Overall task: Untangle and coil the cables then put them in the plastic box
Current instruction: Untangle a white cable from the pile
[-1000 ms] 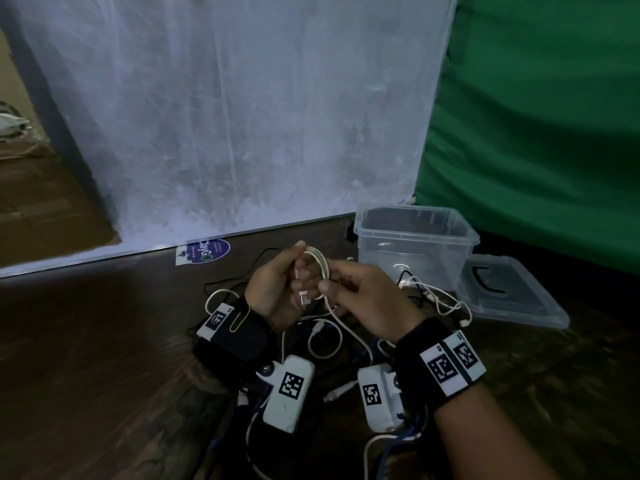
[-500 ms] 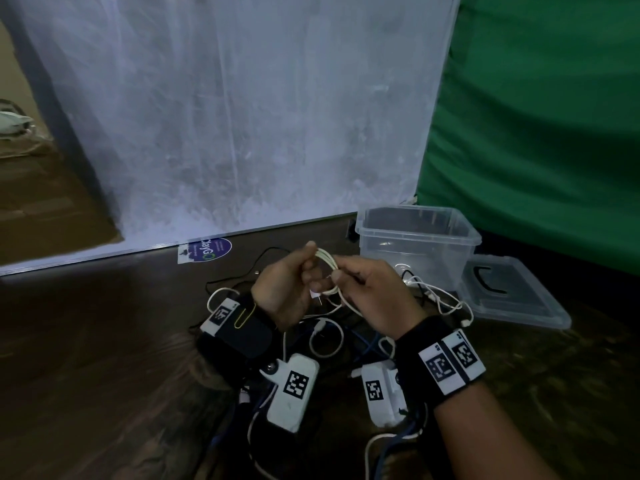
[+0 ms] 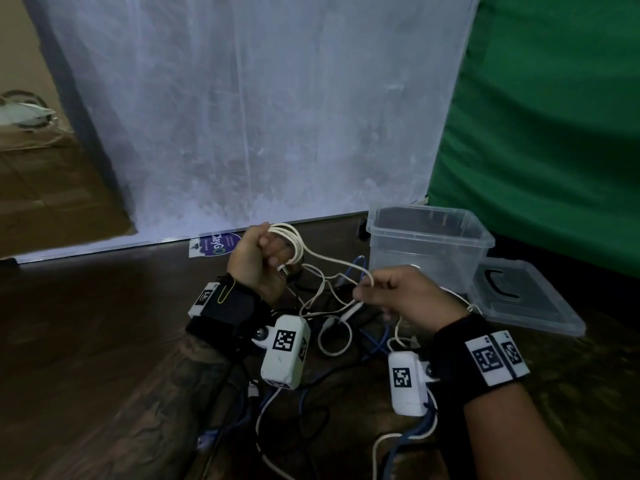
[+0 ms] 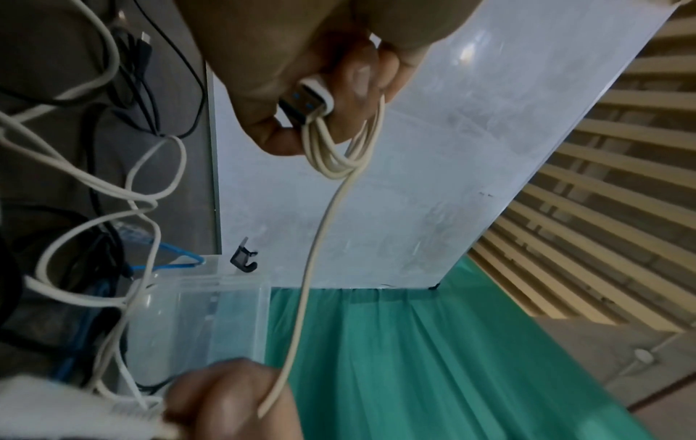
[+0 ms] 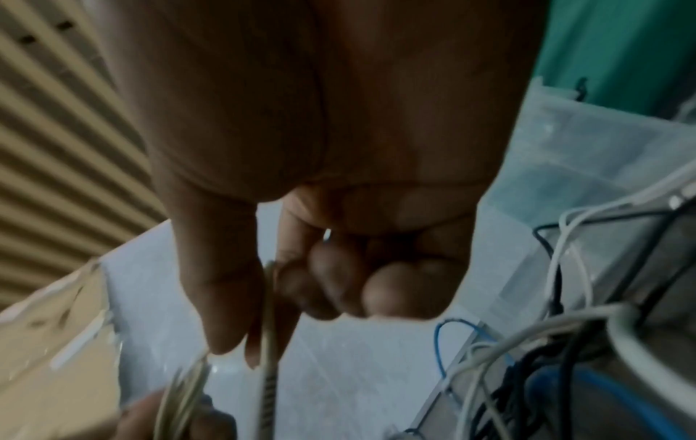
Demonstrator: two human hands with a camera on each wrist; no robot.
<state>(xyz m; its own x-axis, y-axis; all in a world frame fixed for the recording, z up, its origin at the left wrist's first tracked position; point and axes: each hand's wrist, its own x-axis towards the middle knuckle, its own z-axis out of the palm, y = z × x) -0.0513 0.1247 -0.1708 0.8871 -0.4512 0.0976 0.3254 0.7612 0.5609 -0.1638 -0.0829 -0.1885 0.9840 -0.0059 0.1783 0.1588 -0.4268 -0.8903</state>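
My left hand (image 3: 266, 256) grips a small coil of white cable (image 3: 294, 242) with its USB plug (image 4: 314, 98) tucked under the fingers. One strand of that cable (image 4: 320, 238) runs across to my right hand (image 3: 384, 291), which pinches it between thumb and forefinger (image 5: 263, 312). Both hands are raised above a tangle of white, blue and black cables (image 3: 341, 318) on the dark wooden floor. The clear plastic box (image 3: 429, 244) stands open just beyond my right hand, and nothing shows inside it.
The box's clear lid (image 3: 526, 299) lies flat to the right of the box. A white board (image 3: 259, 116) leans upright behind, with a green cloth (image 3: 554, 116) at the right. A blue sticker (image 3: 216, 244) lies on the floor by the board.
My hands have drawn apart: the left rose with the coil, the right moved right and down, pulling a strand of the white cable out between them.
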